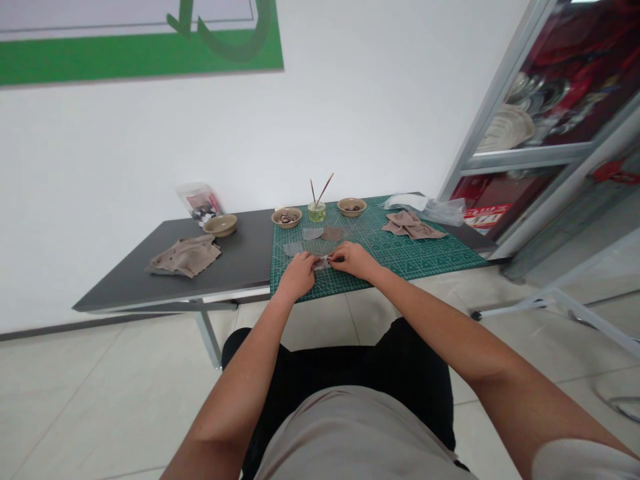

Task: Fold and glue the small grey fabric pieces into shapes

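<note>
Both my hands meet over the near part of a green cutting mat (425, 257). My left hand (299, 275) and my right hand (353, 259) are closed, pinching a small pale piece (321, 263) between them; I cannot make out what it is. Just beyond them lie small grey and brown fabric patches (313, 233). Behind those stand a tan bowl (287, 217) with dark bits, a glass jar (317, 211) of yellowish liquid holding two brushes, and a second tan bowl (351, 207).
A dark grey table (240, 257) carries a beige cloth (185, 257) at left, a third bowl (220, 225) and a clear packet (199, 201). Another beige cloth (411, 225) and plastic wrap (425, 205) lie on the mat's right. A glass-door cabinet (550, 120) stands at right.
</note>
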`<state>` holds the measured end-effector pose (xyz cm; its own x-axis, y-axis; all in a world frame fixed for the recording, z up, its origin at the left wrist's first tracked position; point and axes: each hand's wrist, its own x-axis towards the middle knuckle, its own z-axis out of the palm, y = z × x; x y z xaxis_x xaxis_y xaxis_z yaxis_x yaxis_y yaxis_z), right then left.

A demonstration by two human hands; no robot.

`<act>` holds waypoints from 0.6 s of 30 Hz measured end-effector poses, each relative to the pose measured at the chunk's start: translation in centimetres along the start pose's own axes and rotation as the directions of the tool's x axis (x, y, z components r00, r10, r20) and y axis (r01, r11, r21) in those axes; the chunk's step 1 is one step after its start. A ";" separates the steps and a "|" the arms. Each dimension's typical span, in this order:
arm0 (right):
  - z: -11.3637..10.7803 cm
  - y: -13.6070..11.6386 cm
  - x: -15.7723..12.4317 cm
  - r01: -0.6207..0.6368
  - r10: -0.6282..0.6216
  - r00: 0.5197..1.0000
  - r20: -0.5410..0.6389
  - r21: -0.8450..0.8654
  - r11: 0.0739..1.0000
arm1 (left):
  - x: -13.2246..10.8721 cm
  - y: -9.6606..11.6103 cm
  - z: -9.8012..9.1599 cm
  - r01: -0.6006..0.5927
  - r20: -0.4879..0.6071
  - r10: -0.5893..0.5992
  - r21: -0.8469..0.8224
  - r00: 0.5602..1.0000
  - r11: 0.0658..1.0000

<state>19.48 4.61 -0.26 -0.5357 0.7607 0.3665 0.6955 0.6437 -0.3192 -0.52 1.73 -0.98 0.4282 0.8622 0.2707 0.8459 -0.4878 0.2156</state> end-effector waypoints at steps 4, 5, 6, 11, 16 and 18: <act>0.9 -0.6 0.8 0.000 0.000 1.000 -0.004 -0.040 0.999 | -0.1 0.1 0.0 0.008 -0.018 -0.008 -0.002 1.000 1.000; 1.1 -0.8 0.8 0.005 -0.005 1.000 -0.006 -0.035 0.999 | -0.2 0.1 0.0 0.009 -0.025 -0.010 -0.008 1.000 1.000; 1.2 -1.1 0.7 0.011 -0.011 1.000 -0.006 -0.024 1.000 | -0.2 0.2 0.0 0.010 -0.030 -0.011 -0.015 0.999 1.000; 0.3 -0.8 -0.7 0.055 -0.056 0.998 0.028 0.021 0.998 | -0.1 0.3 -0.2 0.036 0.005 -0.036 -0.019 0.999 0.999; -0.3 0.3 -0.2 0.007 -0.006 1.000 0.029 -0.030 1.000 | -0.1 0.3 -0.1 0.022 0.008 -0.022 -0.002 1.000 1.000; 0.0 0.3 0.5 -0.017 0.019 0.999 0.032 -0.055 0.998 | -0.1 0.3 -0.1 0.015 0.004 -0.015 0.003 1.000 1.000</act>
<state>19.40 5.19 -0.18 -0.5379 0.7748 0.3321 0.7299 0.6252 -0.2764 -0.32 1.51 -0.84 0.4168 0.8700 0.2636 0.8532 -0.4744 0.2168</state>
